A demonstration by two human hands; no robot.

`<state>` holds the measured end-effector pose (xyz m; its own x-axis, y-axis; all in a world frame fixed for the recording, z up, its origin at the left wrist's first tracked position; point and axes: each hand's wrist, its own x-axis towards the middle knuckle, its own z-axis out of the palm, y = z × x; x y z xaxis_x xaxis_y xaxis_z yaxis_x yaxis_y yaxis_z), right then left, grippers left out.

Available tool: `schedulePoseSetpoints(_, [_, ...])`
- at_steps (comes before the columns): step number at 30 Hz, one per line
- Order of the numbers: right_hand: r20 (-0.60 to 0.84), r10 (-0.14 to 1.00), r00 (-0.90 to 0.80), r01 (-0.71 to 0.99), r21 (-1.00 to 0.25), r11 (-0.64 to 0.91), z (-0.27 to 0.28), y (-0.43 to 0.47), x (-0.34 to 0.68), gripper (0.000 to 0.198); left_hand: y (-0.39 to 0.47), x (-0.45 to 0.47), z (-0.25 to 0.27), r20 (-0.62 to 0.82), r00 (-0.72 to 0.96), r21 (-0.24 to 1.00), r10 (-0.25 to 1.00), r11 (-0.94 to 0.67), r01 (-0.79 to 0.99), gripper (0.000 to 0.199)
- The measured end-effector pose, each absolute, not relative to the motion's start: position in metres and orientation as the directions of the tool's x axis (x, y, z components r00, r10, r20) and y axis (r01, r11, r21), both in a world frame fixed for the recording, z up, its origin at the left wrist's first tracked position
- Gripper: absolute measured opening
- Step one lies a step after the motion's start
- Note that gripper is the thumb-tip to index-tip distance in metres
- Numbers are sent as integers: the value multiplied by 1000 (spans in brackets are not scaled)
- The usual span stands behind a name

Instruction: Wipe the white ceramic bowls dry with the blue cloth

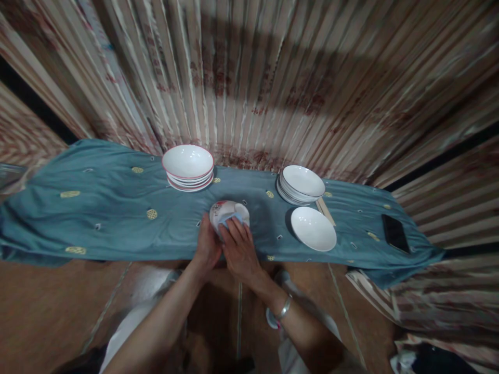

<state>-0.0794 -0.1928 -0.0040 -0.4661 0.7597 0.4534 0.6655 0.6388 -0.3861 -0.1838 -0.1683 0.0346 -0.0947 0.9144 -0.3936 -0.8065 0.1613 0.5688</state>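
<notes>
My left hand [208, 241] grips the side of a white bowl [219, 209] with a red floral print on its outside. The bowl is tipped so that its printed outer wall and foot ring show. With fingers bent, my right hand [241, 249] presses a light blue cloth [226, 219] against the bowl. Both hands are over the front middle of the table, and the bowl's inside is hidden. To the right of them lies a single white dish [314, 228]. A stack of white dishes with dark rims [302, 180] stands behind that dish.
At the back left stands a stack of red-rimmed white dishes [187, 162]. Wooden chopsticks [326, 212] lie beside the right stack. A black phone [395, 232] rests near the right end of the narrow table's teal cloth [117, 208]. Pleated curtains [249, 93] hang close behind.
</notes>
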Motion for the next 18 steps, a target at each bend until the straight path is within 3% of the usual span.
schedulePoseSetpoints(9, [565, 716, -411, 746, -243, 620, 19, -176, -82, 40, -172, -169, 26, -364, -119, 606, 924, 137, -783, 42])
schedulePoseSetpoints(14, [605, 703, -374, 771, -219, 599, 28, -171, -84, 36, -175, -165, 27, -259, -104, 639, 960, 90, -764, 42])
schedulePoseSetpoints(18, [610, 693, -384, 769, -204, 606, 27, -171, -87, 36, -174, -168, 28, -296, -93, 605, 951, 111, -788, 44])
